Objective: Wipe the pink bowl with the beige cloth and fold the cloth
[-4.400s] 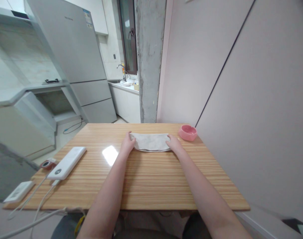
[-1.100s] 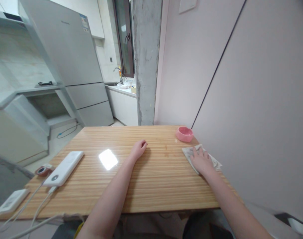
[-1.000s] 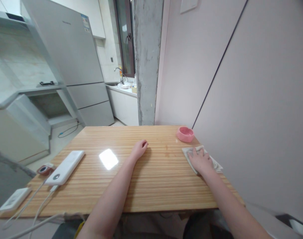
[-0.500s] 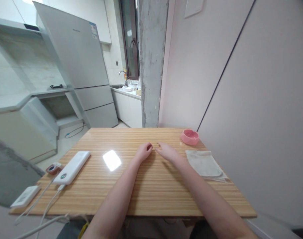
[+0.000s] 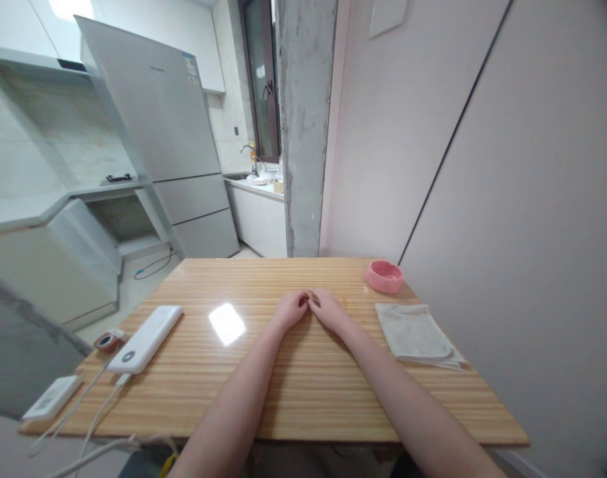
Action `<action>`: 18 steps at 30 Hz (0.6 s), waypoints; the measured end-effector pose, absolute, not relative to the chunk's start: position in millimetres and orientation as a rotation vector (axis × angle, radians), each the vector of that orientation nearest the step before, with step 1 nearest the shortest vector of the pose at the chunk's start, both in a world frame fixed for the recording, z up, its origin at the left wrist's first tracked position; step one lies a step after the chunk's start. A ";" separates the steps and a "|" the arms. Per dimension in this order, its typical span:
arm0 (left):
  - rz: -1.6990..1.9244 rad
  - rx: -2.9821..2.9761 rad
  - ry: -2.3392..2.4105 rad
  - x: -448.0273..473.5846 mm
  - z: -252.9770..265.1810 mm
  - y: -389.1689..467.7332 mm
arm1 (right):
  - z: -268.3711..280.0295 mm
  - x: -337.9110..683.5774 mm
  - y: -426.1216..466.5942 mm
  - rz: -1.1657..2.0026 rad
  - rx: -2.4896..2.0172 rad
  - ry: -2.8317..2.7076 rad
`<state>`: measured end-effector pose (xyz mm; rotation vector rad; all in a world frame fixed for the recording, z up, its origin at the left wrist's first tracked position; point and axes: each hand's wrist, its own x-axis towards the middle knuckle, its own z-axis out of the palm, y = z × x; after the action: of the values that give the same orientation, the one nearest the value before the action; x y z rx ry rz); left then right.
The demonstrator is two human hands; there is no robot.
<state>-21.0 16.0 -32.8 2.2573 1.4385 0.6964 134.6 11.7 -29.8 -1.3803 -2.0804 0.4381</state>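
Over the far middle of the wooden table [image 5: 224,405], my two hands meet at the fingertips. My left hand [image 5: 291,310] is closed, its fingers curled inward. My right hand [image 5: 327,309] bends toward it, thumb and fingers drawn together against the left fingertips. Whatever lies between the fingers, if anything, is too small and hidden to name. To the right of my right hand are a pink faceted ashtray-like dish [image 5: 384,277] and a folded grey-beige cloth [image 5: 416,334].
At the table's left lie a white power bank [image 5: 147,338] with a cable plugged in, a small reddish-brown device [image 5: 107,342] and a white box [image 5: 52,398]. A pale wall [image 5: 507,265] borders the right side. Beyond stand a refrigerator [image 5: 154,113] and a concrete pillar [image 5: 306,133].
My right hand has moved left and its fingers have come together, touching my left hand. Before, a gap lay between the hands. The camera view has shifted slightly.
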 end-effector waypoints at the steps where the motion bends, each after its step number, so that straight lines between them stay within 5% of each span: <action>1: 0.686 2.254 1.455 -21.2 -33.0 16.0 | -22.6 145.5 12.8 0.311 -1.509 -1.997; 5: 0.668 2.261 1.498 -21.4 -34.4 16.5 | -5.3 210.4 18.2 -0.227 -2.027 -1.446; 10: 0.675 2.248 1.493 -21.3 -33.6 17.0 | -18.6 266.2 24.5 0.026 -2.314 -1.227; 18: 0.675 2.236 1.477 -21.5 -34.0 16.6 | -31.1 256.2 37.4 0.007 -1.891 -1.327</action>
<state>-21.5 16.6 -34.0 2.2360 1.4767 0.6748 256.2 37.4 -31.1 -1.8906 -1.3268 0.0069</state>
